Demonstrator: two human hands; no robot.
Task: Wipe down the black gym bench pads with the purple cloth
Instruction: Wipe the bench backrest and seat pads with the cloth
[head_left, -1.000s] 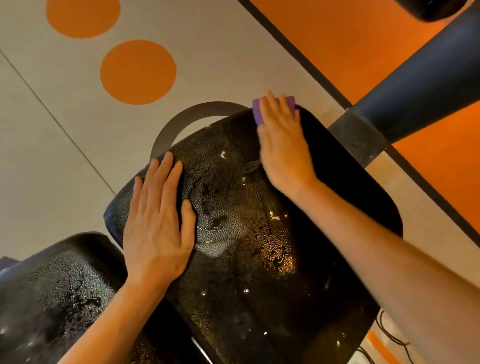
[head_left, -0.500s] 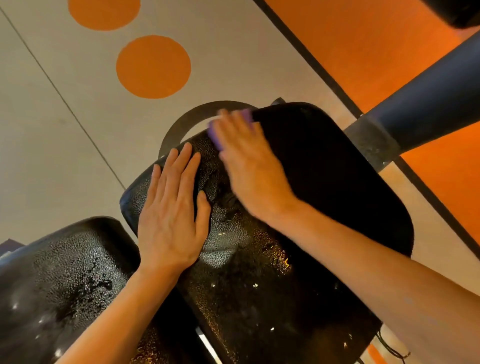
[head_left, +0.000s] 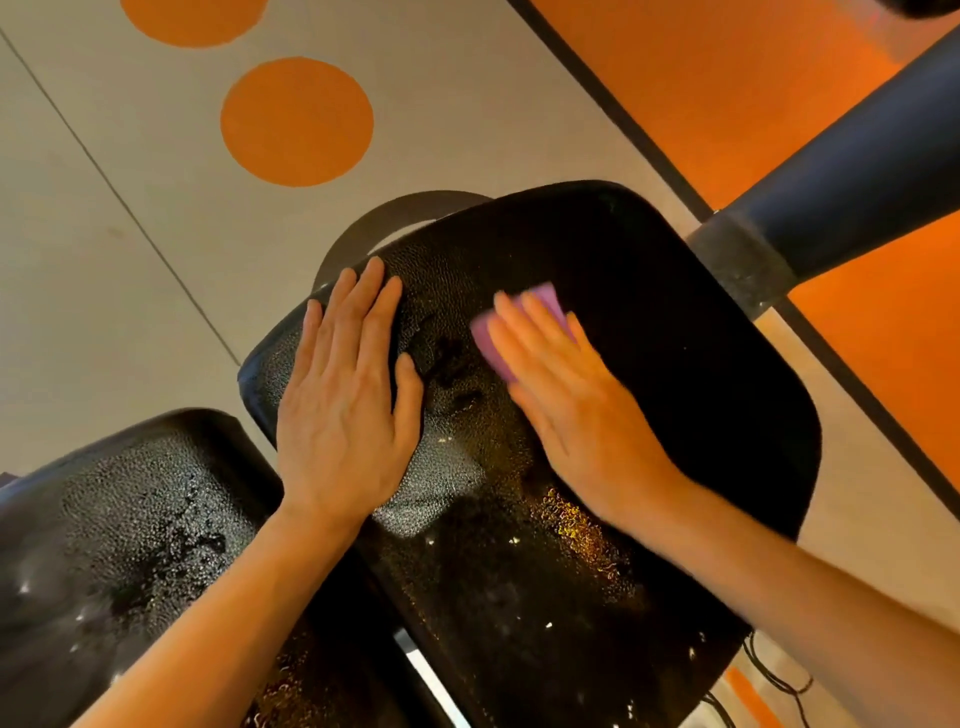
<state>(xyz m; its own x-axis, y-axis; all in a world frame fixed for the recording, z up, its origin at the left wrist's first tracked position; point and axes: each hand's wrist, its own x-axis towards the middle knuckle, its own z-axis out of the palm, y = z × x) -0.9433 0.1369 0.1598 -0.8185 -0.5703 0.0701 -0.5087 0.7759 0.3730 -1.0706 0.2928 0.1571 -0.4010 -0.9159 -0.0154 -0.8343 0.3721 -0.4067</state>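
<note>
From the head camera, the only view I have, I look down on two black bench pads. The larger pad (head_left: 649, 364) fills the middle of the picture and the second pad (head_left: 130, 545) sits at the lower left, with a narrow gap between them.

My right hand (head_left: 576, 410) lies flat on the larger pad with the purple cloth (head_left: 519, 332) under its fingers. The fingers are straight and pressed down rather than curled round the cloth, so it is pinned by pressure, not pinched. Cloth and hand are blurred, which I read as a wiping stroke in progress. A flat palm spreads the pressure and keeps more of the cloth on the vinyl.

My left hand (head_left: 348, 410) rests open and flat on the left part of the same pad, fingers straight, holding nothing. I judge that it is there to brace the pad against the push of the wiping.

Between the two hands and toward the near end the pad glistens with droplets, and the second pad is beaded the same way. The far right of the larger pad looks dull and dry, so I take that part as done and the rest as waiting.

Beyond the pads I see a grey floor (head_left: 104, 260) with an orange circle (head_left: 296, 122), and a dark padded bar (head_left: 857, 171) at upper right.
</note>
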